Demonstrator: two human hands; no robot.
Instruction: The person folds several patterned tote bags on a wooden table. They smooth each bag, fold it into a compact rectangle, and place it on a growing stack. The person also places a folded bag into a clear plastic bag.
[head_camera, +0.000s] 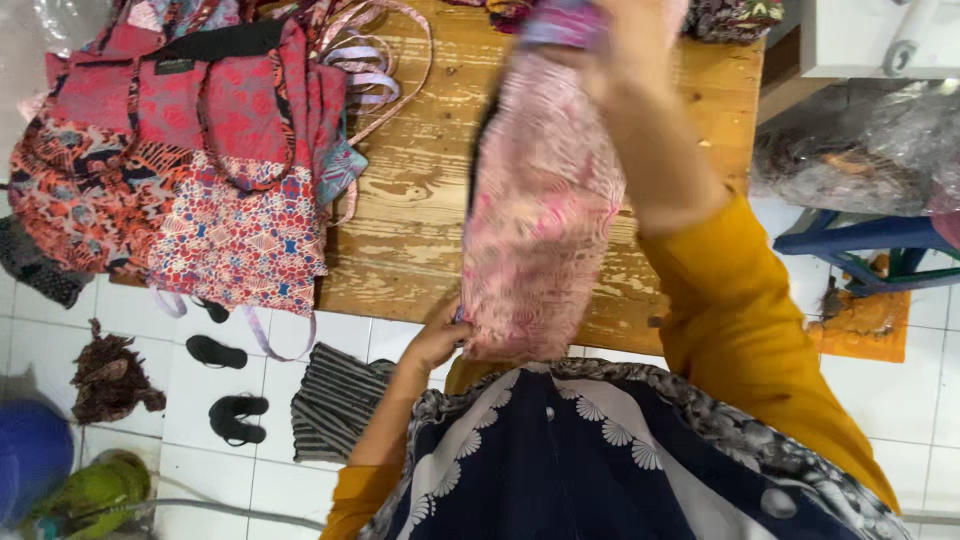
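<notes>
A pink patterned fabric piece (545, 210) hangs stretched over the wooden table (420, 215). My right hand (625, 45) grips its upper end near the top of the view, forearm in a mustard sleeve. My left hand (437, 338) pinches its lower left corner at the table's near edge. A pile of red and pink patterned cloth bags (190, 150) with straps lies on the table's left part.
Pink ribbon straps (375, 60) lie behind the bags. On the white tiled floor are black sandals (232, 415), a striped cloth (335, 400), a brown scrap (110, 380) and a blue bundle (30, 445). A blue stool frame (860, 250) and plastic-wrapped goods (860, 150) stand at right.
</notes>
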